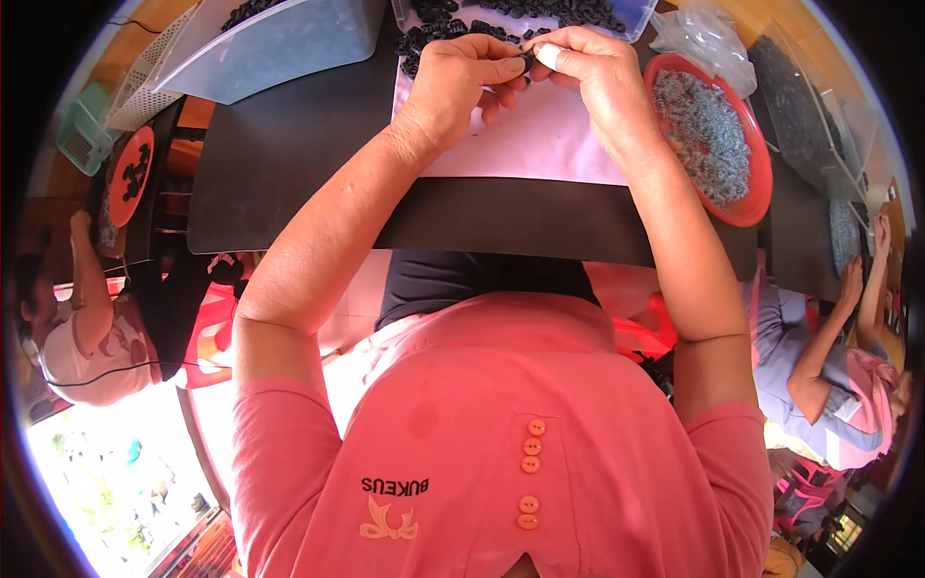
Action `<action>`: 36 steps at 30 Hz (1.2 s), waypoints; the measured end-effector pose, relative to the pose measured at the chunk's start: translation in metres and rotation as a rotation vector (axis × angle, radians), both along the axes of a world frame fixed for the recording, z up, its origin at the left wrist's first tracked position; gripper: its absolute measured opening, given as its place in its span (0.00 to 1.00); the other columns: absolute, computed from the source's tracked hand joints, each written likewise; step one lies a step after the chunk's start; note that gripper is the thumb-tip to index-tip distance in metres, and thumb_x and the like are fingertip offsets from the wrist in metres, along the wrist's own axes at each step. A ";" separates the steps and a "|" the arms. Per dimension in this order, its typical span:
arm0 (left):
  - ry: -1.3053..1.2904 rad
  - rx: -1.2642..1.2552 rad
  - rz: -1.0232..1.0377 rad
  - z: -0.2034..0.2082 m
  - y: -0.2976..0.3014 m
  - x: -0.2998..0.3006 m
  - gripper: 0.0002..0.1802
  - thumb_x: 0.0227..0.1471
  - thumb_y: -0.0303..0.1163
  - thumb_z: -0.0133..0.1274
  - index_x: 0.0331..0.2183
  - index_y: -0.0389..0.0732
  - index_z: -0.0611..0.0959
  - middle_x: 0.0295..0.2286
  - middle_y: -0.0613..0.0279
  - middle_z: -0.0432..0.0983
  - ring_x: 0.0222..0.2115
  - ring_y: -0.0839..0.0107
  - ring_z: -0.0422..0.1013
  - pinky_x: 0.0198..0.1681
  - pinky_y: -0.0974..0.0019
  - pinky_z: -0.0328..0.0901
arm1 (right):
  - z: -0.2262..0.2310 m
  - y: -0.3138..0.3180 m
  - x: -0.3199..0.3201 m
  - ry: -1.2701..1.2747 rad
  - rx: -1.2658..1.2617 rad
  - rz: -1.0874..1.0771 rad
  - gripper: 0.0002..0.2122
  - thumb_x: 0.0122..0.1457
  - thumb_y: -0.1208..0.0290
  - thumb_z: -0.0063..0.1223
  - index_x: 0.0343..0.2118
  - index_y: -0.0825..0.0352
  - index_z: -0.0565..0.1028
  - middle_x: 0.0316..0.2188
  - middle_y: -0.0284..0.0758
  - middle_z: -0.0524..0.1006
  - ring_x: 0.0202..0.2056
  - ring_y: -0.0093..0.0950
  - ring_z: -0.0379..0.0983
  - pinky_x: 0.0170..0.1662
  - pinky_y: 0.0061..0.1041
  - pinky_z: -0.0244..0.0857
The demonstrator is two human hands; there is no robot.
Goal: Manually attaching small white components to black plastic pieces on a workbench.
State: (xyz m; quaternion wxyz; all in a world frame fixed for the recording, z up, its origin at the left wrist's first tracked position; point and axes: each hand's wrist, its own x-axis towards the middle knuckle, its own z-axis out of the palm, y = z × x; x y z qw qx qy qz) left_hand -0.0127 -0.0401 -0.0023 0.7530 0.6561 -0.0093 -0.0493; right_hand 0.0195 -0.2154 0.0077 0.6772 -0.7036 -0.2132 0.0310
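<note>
Left hand (455,79): pinching small black part (527,64)
Right hand (607,85): fingertips meeting it; grasp unclear
Part: between hands, above pale flat sheet (540,144)
Beyond grip: loose black pieces (424,35)
Right of grip: round red tray (758,197)

I've got a dark, flat counter (289,164) across the upper middle on my remote feed, approx. rounded at its front L corner. More dark work surfaces sit either side: a L one (141,236) and a R one (795,252), both bent by the lens. Below, pale pinkish floor (358,306) shows in bits. Red plastic seat (210,323) to the L, bright pink chair (814,477) lower R. Lower L, I see a big bright opening (106,482), window or door, can't tell; daylight's v. strong there, outside mostly washed out w/ faint green. Tan wood-toned surface (145,21) top L, poss. wall or furniture.
</note>
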 end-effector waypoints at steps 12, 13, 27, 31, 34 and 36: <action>-0.099 0.071 0.053 0.003 -0.003 -0.005 0.08 0.55 0.26 0.55 0.35 0.30 0.81 0.25 0.57 0.78 0.21 0.74 0.72 0.20 0.72 0.63 | -0.003 0.007 -0.002 -0.085 -0.027 -0.049 0.09 0.58 0.79 0.51 0.39 0.71 0.79 0.33 0.31 0.79 0.36 0.18 0.73 0.44 0.19 0.65; -0.099 0.071 0.054 0.002 -0.003 -0.005 0.08 0.55 0.26 0.55 0.35 0.30 0.81 0.25 0.57 0.78 0.21 0.74 0.72 0.20 0.72 0.63 | -0.005 0.007 -0.001 -0.135 -0.043 -0.055 0.09 0.57 0.80 0.50 0.40 0.70 0.80 0.33 0.30 0.79 0.36 0.16 0.72 0.43 0.18 0.65; -0.097 0.118 0.067 0.003 -0.007 -0.009 0.08 0.55 0.27 0.55 0.35 0.32 0.81 0.24 0.60 0.77 0.21 0.77 0.71 0.19 0.74 0.63 | 0.004 0.007 -0.015 -0.529 -0.351 -0.211 0.09 0.55 0.82 0.52 0.37 0.66 0.81 0.22 0.26 0.76 0.22 0.12 0.64 0.26 0.15 0.60; -0.136 0.142 0.090 0.005 -0.011 -0.012 0.07 0.55 0.27 0.55 0.36 0.32 0.81 0.24 0.62 0.77 0.20 0.79 0.69 0.19 0.75 0.62 | 0.004 0.012 -0.018 -0.732 -0.326 -0.265 0.08 0.54 0.83 0.54 0.36 0.66 0.80 0.22 0.30 0.79 0.21 0.15 0.70 0.26 0.17 0.64; -0.141 0.163 0.100 0.006 -0.010 -0.013 0.07 0.55 0.27 0.55 0.36 0.33 0.81 0.24 0.64 0.77 0.20 0.81 0.68 0.19 0.76 0.61 | 0.005 0.013 -0.018 -0.726 -0.305 -0.245 0.09 0.54 0.83 0.53 0.36 0.66 0.80 0.24 0.32 0.80 0.22 0.16 0.73 0.27 0.18 0.66; -0.157 0.174 0.095 0.007 -0.011 -0.014 0.07 0.55 0.27 0.55 0.36 0.34 0.81 0.23 0.65 0.76 0.20 0.82 0.67 0.18 0.77 0.59 | 0.007 0.013 -0.021 -0.722 -0.323 -0.254 0.09 0.53 0.84 0.53 0.36 0.66 0.80 0.24 0.32 0.80 0.22 0.17 0.73 0.27 0.18 0.67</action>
